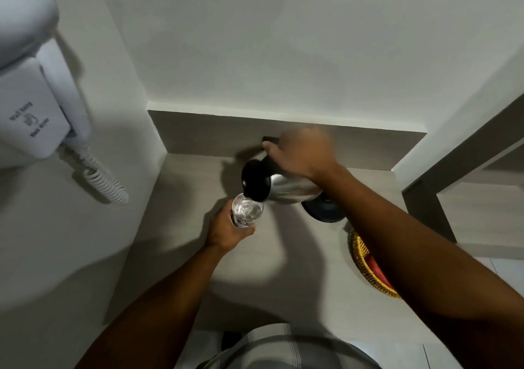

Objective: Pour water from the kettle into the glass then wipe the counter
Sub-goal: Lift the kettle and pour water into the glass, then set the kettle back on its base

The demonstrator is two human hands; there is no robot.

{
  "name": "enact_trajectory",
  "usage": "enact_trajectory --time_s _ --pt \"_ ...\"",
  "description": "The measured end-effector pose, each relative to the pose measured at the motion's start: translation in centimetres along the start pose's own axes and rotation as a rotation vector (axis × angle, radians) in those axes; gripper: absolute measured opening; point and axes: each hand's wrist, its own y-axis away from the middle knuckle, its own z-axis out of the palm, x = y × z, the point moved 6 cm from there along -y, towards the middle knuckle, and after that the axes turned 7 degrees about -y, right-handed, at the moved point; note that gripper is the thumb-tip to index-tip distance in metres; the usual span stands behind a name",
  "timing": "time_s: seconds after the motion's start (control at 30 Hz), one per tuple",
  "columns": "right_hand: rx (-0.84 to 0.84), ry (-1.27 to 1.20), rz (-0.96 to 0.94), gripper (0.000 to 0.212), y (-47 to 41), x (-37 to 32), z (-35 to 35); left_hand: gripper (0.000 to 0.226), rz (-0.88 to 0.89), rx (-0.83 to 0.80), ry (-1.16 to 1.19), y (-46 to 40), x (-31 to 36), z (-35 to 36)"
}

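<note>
A steel kettle with a black lid is tipped to the left, its spout over a clear glass. My right hand grips the kettle's handle from above. My left hand holds the glass from below and left, above the grey counter. Water shows inside the glass. The kettle's black base sits on the counter, just right of the glass and partly hidden by my right forearm.
A woven yellow basket with something red inside sits at the counter's right edge, under my right arm. A white wall-mounted hair dryer with a coiled cord hangs on the left wall. A grey shelf frame stands at right.
</note>
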Motion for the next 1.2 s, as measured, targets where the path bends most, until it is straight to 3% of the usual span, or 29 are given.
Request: enact_trajectory --time_s 0.2,0.4,0.67,1.2 --pt "0.347 -0.489 0.55 0.056 4.0 9.4 -2.1 0.086 0.007 0.008 0.033 -0.1 -0.3 0.3" --pt "0.683 -0.7 0.934 0.047 10.7 18.0 -2.7 0.089 0.047 0.024 0.027 -0.3 0.2 0.2" --pt "0.83 -0.734 1.034 0.048 14.1 23.1 -2.5 0.089 0.019 -0.032 0.056 -0.8 -0.9 1.1" --pt "0.733 -0.767 1.001 0.047 16.1 23.4 -1.6 0.088 0.001 -0.022 -0.014 -1.0 -2.2 1.4"
